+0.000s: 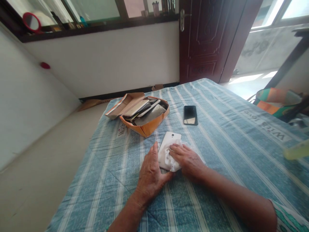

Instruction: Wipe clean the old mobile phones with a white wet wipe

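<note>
A white smartphone [172, 136] lies back up on the striped bed sheet, its camera end pointing away from me. My left hand [151, 170] steadies it, fingers along its left edge and thumb across its near end. Pressed onto the phone's back is a crumpled white cloth [167, 156], gripped under the fingers of my right hand [190, 161]. The cloth hides most of the phone's lower half. Beyond it to the right lies a black smartphone [190, 112], screen up. An orange cardboard box [154, 124] at the left has its lid folded back and holds several phones or flat devices.
The blue striped sheet [108, 180] covers the surface, whose left edge drops to a pale floor [48, 141]. At the right edge is a yellowish, see-through object [295, 150]. A brown door [205, 38] and a window ledge [101, 28] stand behind.
</note>
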The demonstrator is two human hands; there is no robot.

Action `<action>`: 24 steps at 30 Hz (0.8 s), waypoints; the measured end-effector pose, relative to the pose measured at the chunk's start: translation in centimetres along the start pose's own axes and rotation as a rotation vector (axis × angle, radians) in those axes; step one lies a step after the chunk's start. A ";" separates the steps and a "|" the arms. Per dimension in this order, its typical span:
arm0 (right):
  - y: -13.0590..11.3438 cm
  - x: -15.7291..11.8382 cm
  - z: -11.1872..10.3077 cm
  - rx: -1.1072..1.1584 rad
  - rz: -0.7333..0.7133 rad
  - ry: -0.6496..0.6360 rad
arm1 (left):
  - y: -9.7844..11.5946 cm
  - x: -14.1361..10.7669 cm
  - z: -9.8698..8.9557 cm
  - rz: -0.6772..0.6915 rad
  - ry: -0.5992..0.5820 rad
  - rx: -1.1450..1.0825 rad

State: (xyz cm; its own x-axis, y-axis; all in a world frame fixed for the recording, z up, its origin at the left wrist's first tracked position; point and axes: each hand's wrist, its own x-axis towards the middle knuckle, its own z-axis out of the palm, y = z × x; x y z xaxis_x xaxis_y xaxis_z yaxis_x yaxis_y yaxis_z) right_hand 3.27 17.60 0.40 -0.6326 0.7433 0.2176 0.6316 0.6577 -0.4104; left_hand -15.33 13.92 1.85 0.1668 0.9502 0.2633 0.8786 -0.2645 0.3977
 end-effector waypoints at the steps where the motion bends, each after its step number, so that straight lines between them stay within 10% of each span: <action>1: 0.4 0.2 -0.1 -0.001 0.013 0.021 | 0.1 0.0 0.0 -0.005 0.000 0.006; 24: 4.7 1.6 -0.7 0.377 0.260 0.409 | 1.5 0.0 -0.2 0.010 0.091 0.088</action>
State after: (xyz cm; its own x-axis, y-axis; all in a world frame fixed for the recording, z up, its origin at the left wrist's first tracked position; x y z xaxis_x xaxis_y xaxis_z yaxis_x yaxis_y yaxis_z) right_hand 5.55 21.92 -0.60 -0.2087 0.9095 0.3597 0.4929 0.4154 -0.7645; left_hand -14.06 13.44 2.61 0.1381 0.9275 0.3473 0.9135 -0.2547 0.3172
